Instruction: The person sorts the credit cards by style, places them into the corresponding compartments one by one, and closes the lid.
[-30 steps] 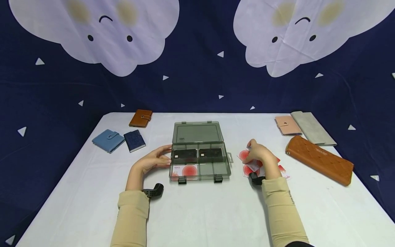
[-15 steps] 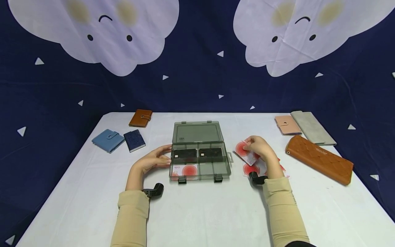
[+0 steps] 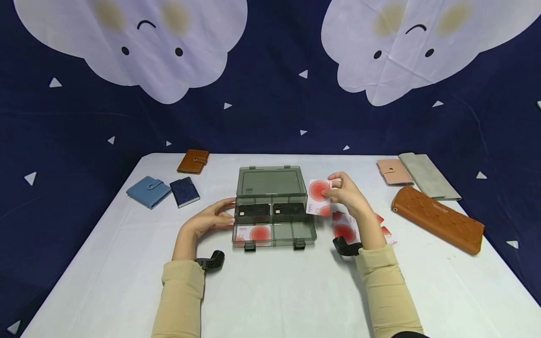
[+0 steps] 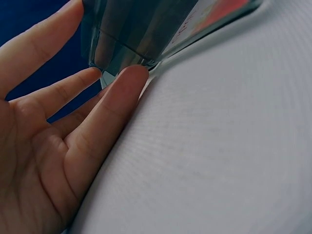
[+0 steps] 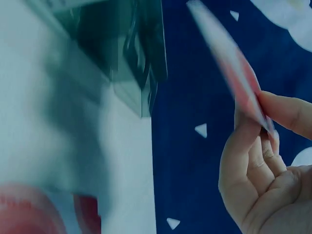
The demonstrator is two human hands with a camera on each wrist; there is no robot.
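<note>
My right hand (image 3: pixel 348 197) pinches a white card with a red round print (image 3: pixel 317 190) between thumb and fingers. It holds the card raised at the right edge of a see-through green divided box (image 3: pixel 291 242), whose lid lies back. In the right wrist view the card (image 5: pixel 234 68) appears nearly edge-on. Fairly straight fingers of my left hand (image 3: pixel 208 220) touch the box's left side; in the left wrist view the thumb (image 4: pixel 114 107) meets its wall. Two black cards (image 3: pixel 253 213) lie in the back compartments. Another red-printed card (image 3: pixel 243 233) lies in the front left one.
More red-printed cards (image 3: pixel 344 230) lie spread under my right wrist. Left of the box are a blue wallet (image 3: pixel 148 192), a navy booklet (image 3: pixel 184 191) and a brown wallet (image 3: pixel 193 161). At right lie a pink wallet (image 3: pixel 395 172), a grey one (image 3: pixel 427 173) and a long brown one (image 3: pixel 439 218).
My right hand has lifted a red-printed card from the spread pile and carried it left to the box's edge, turning it upright. My left hand stays at the box.
</note>
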